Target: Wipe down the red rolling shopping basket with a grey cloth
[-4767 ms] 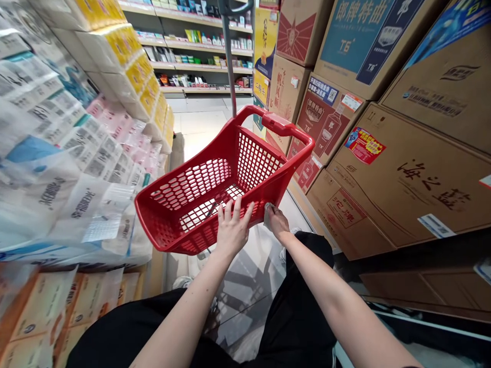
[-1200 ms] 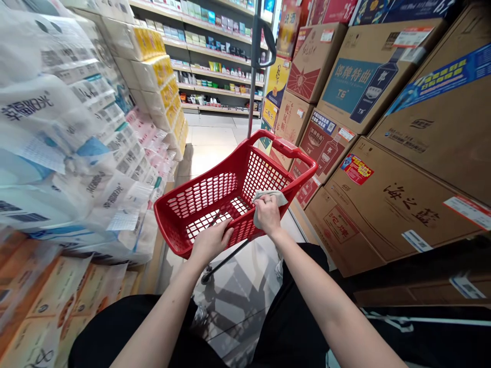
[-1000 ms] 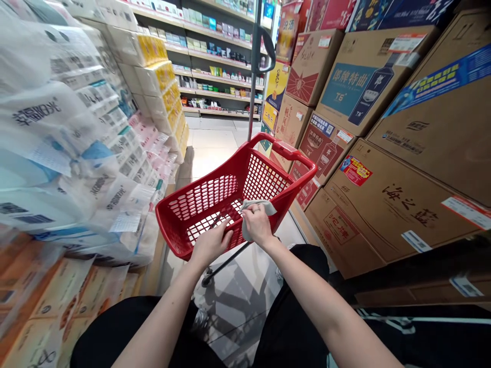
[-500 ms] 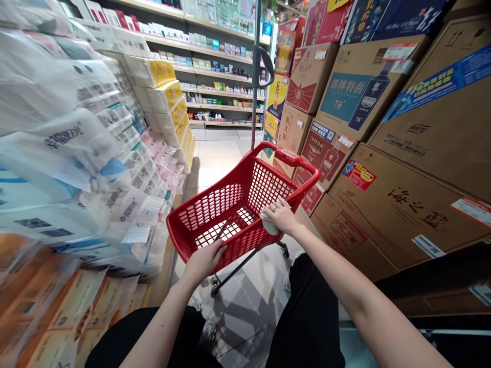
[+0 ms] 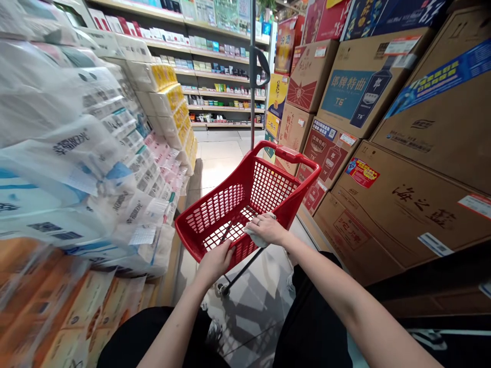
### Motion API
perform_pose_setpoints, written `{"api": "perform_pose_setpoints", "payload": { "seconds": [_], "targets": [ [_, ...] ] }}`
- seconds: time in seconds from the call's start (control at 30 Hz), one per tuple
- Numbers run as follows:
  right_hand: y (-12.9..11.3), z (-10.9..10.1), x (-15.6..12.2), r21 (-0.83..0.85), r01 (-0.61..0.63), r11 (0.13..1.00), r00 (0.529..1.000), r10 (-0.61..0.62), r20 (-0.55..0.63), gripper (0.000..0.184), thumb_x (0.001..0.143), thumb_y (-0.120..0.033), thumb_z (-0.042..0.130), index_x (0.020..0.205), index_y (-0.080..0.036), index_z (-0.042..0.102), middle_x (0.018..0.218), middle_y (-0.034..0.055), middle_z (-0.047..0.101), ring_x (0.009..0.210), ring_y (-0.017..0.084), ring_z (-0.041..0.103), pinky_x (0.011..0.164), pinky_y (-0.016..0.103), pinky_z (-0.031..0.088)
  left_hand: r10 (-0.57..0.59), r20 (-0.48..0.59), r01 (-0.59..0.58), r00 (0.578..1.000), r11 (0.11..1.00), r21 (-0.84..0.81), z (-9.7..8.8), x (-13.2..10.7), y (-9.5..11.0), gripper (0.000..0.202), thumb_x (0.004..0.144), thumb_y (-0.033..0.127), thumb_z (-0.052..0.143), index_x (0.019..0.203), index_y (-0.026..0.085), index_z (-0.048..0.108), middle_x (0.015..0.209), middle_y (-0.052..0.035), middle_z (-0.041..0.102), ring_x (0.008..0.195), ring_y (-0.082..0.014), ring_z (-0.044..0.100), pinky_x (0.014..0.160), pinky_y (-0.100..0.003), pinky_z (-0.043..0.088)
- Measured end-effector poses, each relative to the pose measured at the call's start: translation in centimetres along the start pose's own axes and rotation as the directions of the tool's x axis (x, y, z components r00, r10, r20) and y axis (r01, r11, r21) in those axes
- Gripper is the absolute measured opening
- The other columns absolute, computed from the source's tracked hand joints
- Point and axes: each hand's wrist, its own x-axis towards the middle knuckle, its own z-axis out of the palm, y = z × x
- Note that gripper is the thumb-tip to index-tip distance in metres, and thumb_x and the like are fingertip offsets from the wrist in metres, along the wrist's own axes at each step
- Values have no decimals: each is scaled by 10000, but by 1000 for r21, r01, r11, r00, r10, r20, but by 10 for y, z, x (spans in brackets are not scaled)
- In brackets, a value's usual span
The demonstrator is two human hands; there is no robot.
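A red plastic shopping cart basket [image 5: 213, 202] with lattice walls stands in front of me on a dark wheeled frame. My left hand [image 5: 215, 261] is closed over the rim at its near left part. Pressed against the near rim, further right, my right hand [image 5: 266, 228] holds a pale cloth [image 5: 256, 236], whose edges show around the fingers. Through the basket's open top I see its lattice floor, with a thin dark bar visible there. A tall grey pole [image 5: 252, 102] with a loop handle [image 5: 262, 66] rises behind the basket.
Stacked cardboard cartons [image 5: 414, 204] line the right side. On the left rise plastic-wrapped tissue packs [image 5: 103, 153], with orange packs [image 5: 88, 312] lower down. Shelves of small goods [image 5: 218, 76] close off the far end beyond a tiled floor [image 5: 218, 148].
My right hand has slid left along the near rim with the cloth, closer to my left hand. My left hand keeps its hold; the basket appears slightly further right in view.
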Motion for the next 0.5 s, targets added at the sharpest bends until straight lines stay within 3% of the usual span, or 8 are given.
{"api": "perform_pose_setpoints", "payload": {
  "seconds": [0.13, 0.23, 0.33, 0.5],
  "targets": [
    [30, -8, -11, -8, -64, 998, 998, 64, -6, 288, 941, -411, 458, 1110, -210, 576, 979, 64, 597, 960, 198, 493, 888, 347, 323, 38, -5, -38, 999, 999, 28, 3, -2, 0, 263, 955, 368, 217, 986, 232, 440, 946, -50, 657, 839, -188, 633, 637, -262, 384],
    [40, -11, -15, -37, -131, 991, 991, 131, -14, 287, 911, -414, 516, 1082, -195, 588, 998, 83, 593, 971, 216, 484, 909, 367, 314, 10, -8, -9, 1000, 998, 56, 6, 2, 8, 247, 954, 353, 224, 972, 229, 436, 932, -52, 653, 838, -189, 635, 636, -267, 381],
    [32, -7, -12, -84, -142, 986, 990, 141, -14, 253, 922, -373, 498, 1052, -178, 594, 990, 97, 591, 957, 233, 477, 908, 393, 309, -12, -2, 12, 1000, 998, 66, 9, 7, 15, 220, 945, 327, 247, 983, 220, 435, 948, -60, 653, 839, -197, 638, 638, -280, 385],
    [-5, 4, 1, -24, -50, 998, 999, 50, -11, 248, 962, -342, 402, 1059, -204, 584, 952, 76, 588, 930, 222, 475, 874, 384, 319, -34, 3, 33, 999, 998, 61, 9, 12, 22, 219, 942, 316, 254, 988, 221, 445, 986, -59, 649, 867, -195, 637, 648, -284, 389]
  ]
}}
